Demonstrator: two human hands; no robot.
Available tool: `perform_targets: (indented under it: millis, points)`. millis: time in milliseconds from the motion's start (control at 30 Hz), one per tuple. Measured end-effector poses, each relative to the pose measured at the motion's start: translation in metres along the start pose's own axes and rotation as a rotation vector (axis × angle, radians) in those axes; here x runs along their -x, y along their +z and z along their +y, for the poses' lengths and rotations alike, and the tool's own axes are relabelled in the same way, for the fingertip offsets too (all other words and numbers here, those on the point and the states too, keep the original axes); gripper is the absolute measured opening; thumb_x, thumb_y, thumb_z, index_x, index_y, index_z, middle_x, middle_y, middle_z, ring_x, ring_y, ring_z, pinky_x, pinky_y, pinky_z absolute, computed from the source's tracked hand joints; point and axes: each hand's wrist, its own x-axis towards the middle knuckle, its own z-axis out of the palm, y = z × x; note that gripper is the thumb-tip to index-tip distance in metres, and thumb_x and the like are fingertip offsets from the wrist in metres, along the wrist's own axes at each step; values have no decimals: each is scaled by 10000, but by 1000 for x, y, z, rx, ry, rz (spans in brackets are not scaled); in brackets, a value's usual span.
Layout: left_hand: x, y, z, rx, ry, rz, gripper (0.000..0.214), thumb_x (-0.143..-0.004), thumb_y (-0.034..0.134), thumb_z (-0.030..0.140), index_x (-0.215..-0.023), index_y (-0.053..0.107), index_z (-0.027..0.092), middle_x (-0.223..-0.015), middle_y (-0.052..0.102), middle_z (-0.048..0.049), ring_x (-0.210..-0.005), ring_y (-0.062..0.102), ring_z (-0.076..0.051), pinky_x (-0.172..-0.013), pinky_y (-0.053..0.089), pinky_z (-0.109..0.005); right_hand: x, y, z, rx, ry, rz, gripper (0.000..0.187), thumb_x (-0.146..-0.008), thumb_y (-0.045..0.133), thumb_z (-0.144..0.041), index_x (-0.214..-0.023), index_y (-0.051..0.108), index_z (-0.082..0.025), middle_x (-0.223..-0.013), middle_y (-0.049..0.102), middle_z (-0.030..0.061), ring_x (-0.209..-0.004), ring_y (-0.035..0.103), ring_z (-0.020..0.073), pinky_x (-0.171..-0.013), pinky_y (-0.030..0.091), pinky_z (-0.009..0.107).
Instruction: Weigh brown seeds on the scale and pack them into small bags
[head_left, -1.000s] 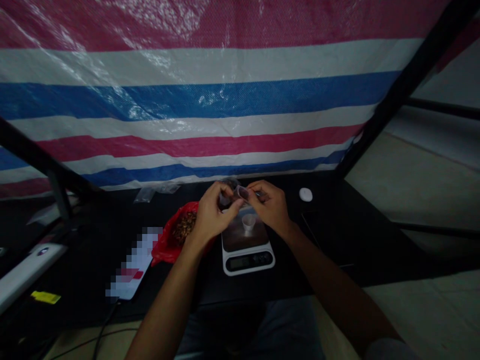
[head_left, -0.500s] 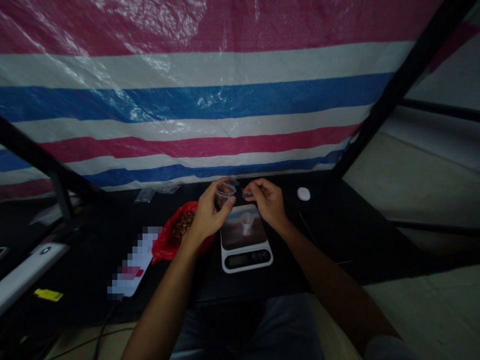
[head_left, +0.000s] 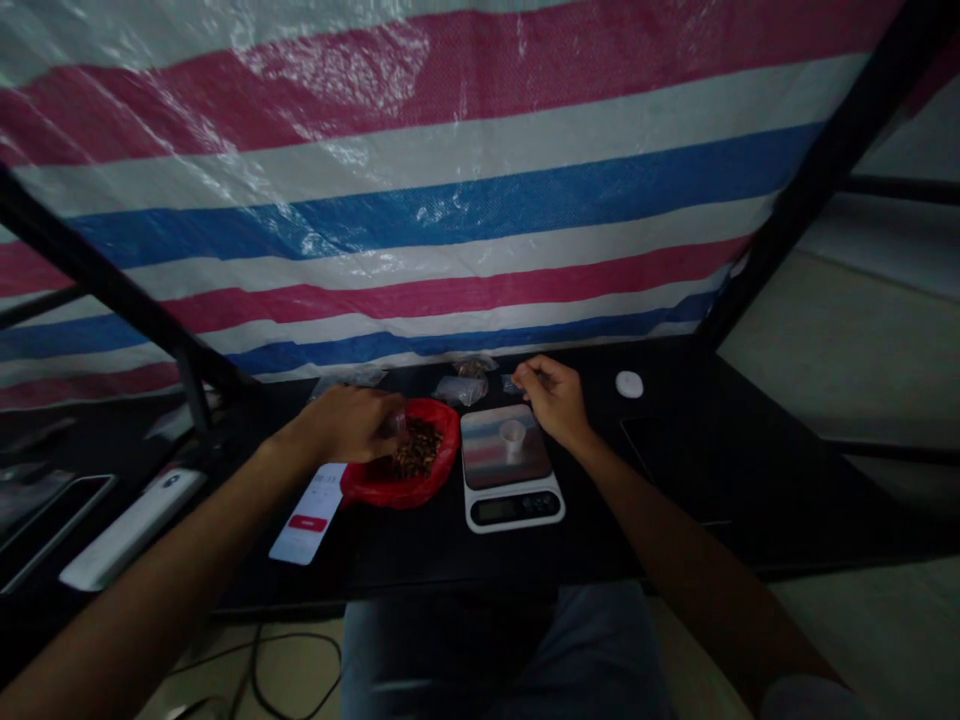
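My left hand (head_left: 356, 425) is over the left side of a red plastic bag (head_left: 446, 455), its fingers curled around a small clear plastic piece (head_left: 395, 425) whose shape is partly hidden. Small brown pieces (head_left: 420, 448), perhaps nuts or seeds, fill the opened bag. Behind the kitchen scale (head_left: 502, 465), my right hand (head_left: 551, 395) is pinched closed, with what looks like a small clear bag (head_left: 510, 384) at its fingertips. A small translucent cup (head_left: 514, 437) stands on the scale's metal plate. Just beyond the scale lie clear plastic bags (head_left: 461, 390), one with brown contents.
Left of the red bag lies a lit phone (head_left: 307, 520). A long white device (head_left: 133, 530) and a dark-screened phone (head_left: 52, 530) are farther left. A white rounded case (head_left: 629, 384) sits at the back right, and a flat dark tablet-like object (head_left: 675, 470) nearer. Striped sheeting (head_left: 480, 220) hangs behind the table.
My left hand has moved left from behind the scale to the red bag. The clear bag it held now appears to lie behind the scale. My right hand stays near the scale.
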Motion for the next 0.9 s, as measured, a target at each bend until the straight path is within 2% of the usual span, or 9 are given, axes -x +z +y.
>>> perform_targets:
  millis: [100,200,367,500,733,900]
  points:
    - [1,-6,3,-117,49,-90,348,-846,601,361,-1105,713,156,-1017,774,-155,-842,720,-291,-683,425,-321,-1,-1,0,8,-11,-9,339,-915,600,-465,-722,675,-196,-716,692,33,-626,620,159,-534,476,261]
    - [-2,-12,6,-197,76,-121,375,-837,617,360,-1117,716,132,-959,775,-174,-806,717,-303,-678,419,-326,-2,-1,2,26,-17,-24,362,-916,593,-477,-701,673,-197,-686,688,31,-592,604,153,-523,454,261]
    - [-9,-23,10,-268,111,-158,366,-826,649,354,-1089,727,111,-965,764,-214,-834,723,-336,-692,426,-346,-1,-2,3,54,-27,-49,402,-918,591,-507,-674,675,-198,-629,657,23,-562,583,151,-521,439,266]
    - [-12,-28,16,-337,141,-202,364,-860,624,367,-1110,725,123,-970,766,-204,-872,731,-340,-701,445,-356,-1,-2,2,51,-38,-67,422,-921,591,-518,-651,668,-203,-609,651,24,-552,576,154,-514,422,271]
    - [-16,-30,15,-281,146,-192,193,-836,644,250,-922,742,109,-928,766,-212,-854,731,-366,-721,459,-390,-1,-3,-3,32,-62,-90,421,-926,588,-491,-626,645,-201,-610,666,25,-541,571,148,-524,402,280]
    - [-14,-32,12,-299,177,-186,282,-836,665,308,-1009,744,101,-970,764,-209,-876,723,-357,-734,458,-384,-1,-3,-1,50,-55,-108,420,-933,578,-490,-643,658,-197,-608,660,23,-546,579,151,-528,406,281]
